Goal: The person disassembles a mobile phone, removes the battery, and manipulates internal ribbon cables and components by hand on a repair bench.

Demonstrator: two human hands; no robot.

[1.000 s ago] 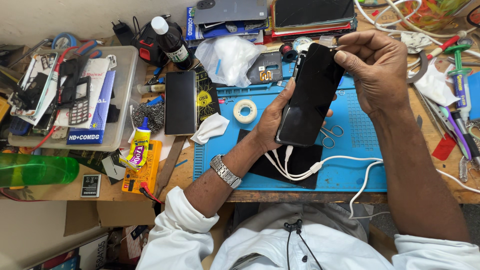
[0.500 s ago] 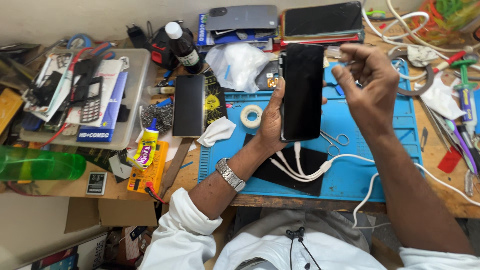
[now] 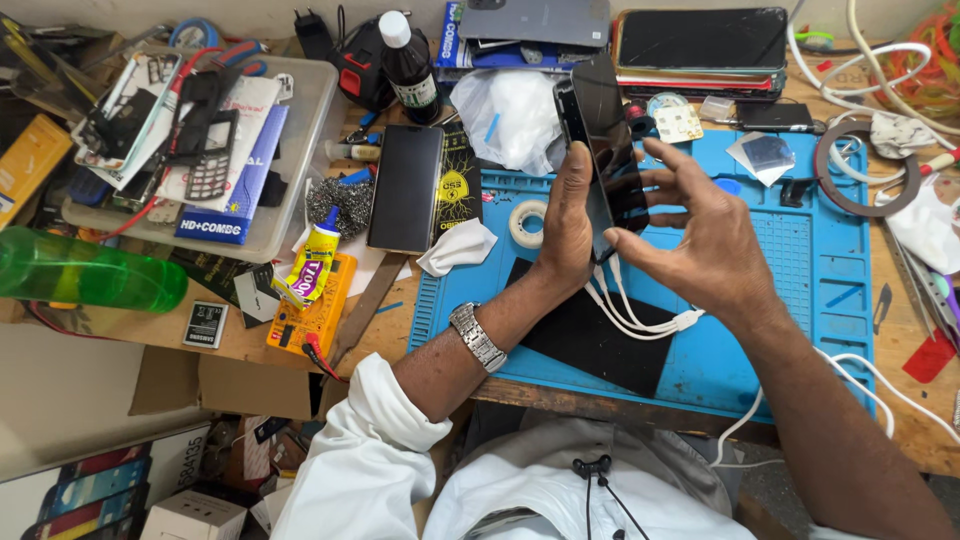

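Note:
My left hand grips a black smartphone upright above the blue work mat, its dark screen turned edge-on toward the right. White cables hang from the phone's lower end across a black pad on the mat. My right hand hovers just right of the phone with fingers spread, fingertips close to the screen; it holds nothing.
A tape roll, a white cloth and another black phone lie left of the mat. A clear tray of parts, a green bottle, a dark bottle and stacked phones crowd the bench.
My left hand has turned the phone from face-on to nearly edge-on. My right hand has let go of its top edge and dropped to beside the screen, fingers spread.

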